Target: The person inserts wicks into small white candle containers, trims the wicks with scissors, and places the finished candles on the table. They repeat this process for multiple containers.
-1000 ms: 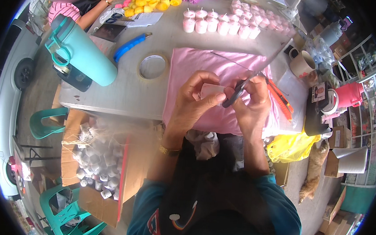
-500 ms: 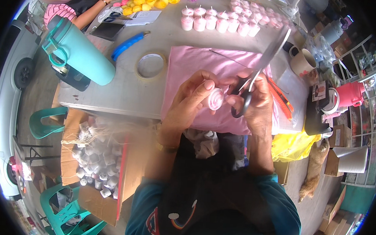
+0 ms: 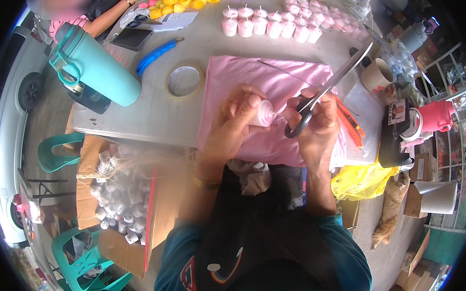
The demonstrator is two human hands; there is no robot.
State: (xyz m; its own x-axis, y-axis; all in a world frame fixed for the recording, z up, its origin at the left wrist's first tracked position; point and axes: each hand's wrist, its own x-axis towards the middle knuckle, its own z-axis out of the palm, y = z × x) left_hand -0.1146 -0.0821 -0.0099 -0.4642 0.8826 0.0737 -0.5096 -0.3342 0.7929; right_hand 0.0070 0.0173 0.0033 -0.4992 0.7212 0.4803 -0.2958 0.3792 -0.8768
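Note:
A small pink candle (image 3: pixel 264 114) is gripped in my left hand (image 3: pixel 230 116), lying on its side with its top toward the right. My right hand (image 3: pixel 319 121) holds a pair of scissors (image 3: pixel 341 72) by the black handles, the blades pointing up and away to the right. Its thumb and fingertip also pinch the end of the candle's pale wick (image 3: pixel 278 113), which stretches between the two hands. Both hands are over a folded pink cloth (image 3: pixel 221 74) on the table. Another thin dark pointed tool lies across the cloth's far part.
Rows of pink candles (image 3: pixel 259 25) stand at the back. On the left are a teal tumbler (image 3: pixel 100 67), a blue cutter (image 3: pixel 156 57) and a tape roll (image 3: pixel 169 84); an orange cutter (image 3: pixel 351 128) lies right. A carton (image 3: pixel 91 191) of small white pieces sits below. Someone sits far left.
The candle has turned so its side shows more, and its wick is now visible between my hands. My right hand has shifted slightly right, with the scissors tipping further right.

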